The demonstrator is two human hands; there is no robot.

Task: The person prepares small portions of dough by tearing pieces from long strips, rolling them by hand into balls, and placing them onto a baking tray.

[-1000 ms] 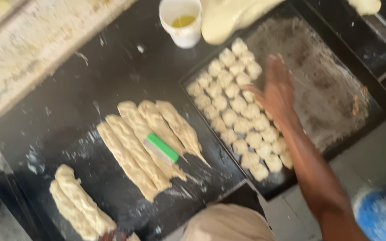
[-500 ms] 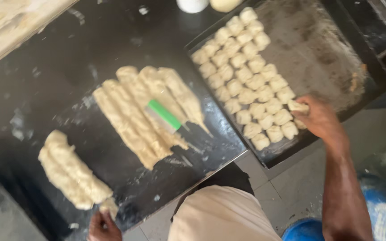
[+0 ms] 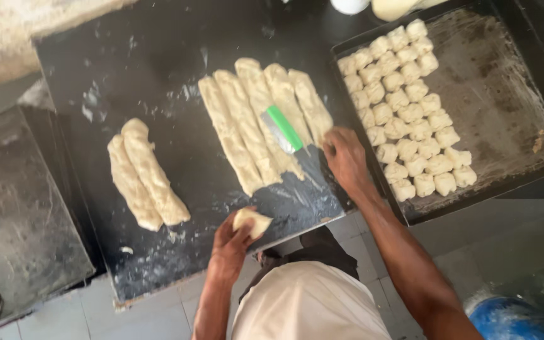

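**Soft dough, light touch**

Your left hand (image 3: 231, 242) pinches a small dough piece (image 3: 251, 221) at the near edge of the black counter (image 3: 158, 75). It looks soft and tacky, so hold its sides lightly. Your right hand (image 3: 345, 157) rests open, holding nothing, beside the dough strips (image 3: 247, 119) and the green-handled scraper (image 3: 283, 129). Beyond it, the tray (image 3: 505, 107) carries rows of cut pieces (image 3: 410, 107).
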